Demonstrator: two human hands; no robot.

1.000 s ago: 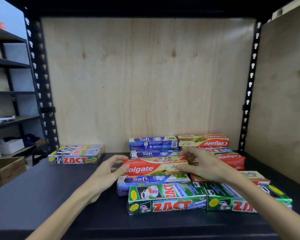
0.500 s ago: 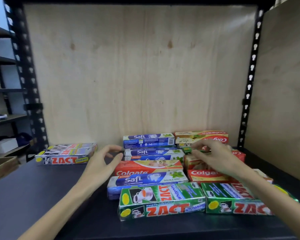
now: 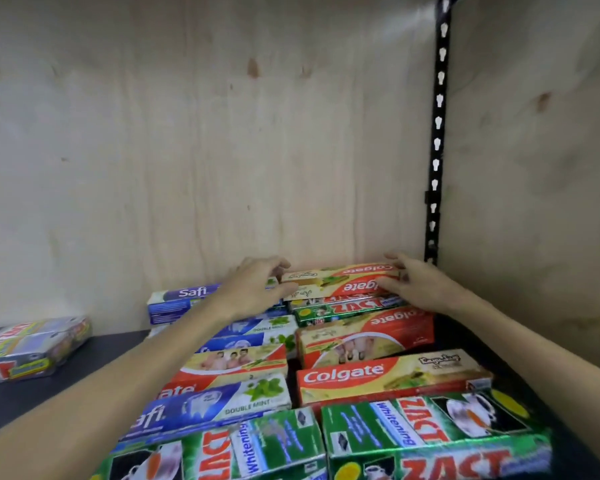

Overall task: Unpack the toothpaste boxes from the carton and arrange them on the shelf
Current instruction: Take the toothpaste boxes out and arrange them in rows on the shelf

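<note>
A long red-and-cream cardboard Colgate toothpaste box (image 3: 342,281) is held at the far end of the dark shelf board (image 3: 32,393), against the pale plywood back panel (image 3: 187,150). It lies flat on top of a stack, its printed logo reading upside down from this view, with a cream band and green leaf artwork toward its left end. Its left end is gripped by the left hand (image 3: 257,289), with curled fingers above and the thumb below; its right end is pinched by the right hand (image 3: 413,285), whose fingers are bent round the box's corner. Directly beneath it a green foil Zact whitening box (image 3: 347,308) is seen, and nearer still two more red Colgate boxes (image 3: 368,336) are laid in a column. To the left, blue-and-white Safi double-mint boxes (image 3: 215,407) are ranged in a second column, partly hidden by the left forearm. At the near edge two large green Zact boxes (image 3: 430,441) are set side by side. Well apart at the far left, a shrink-wrapped bundle of Zact boxes (image 3: 28,348) is placed. A black perforated steel upright (image 3: 437,133) is seen at the right corner.
</note>
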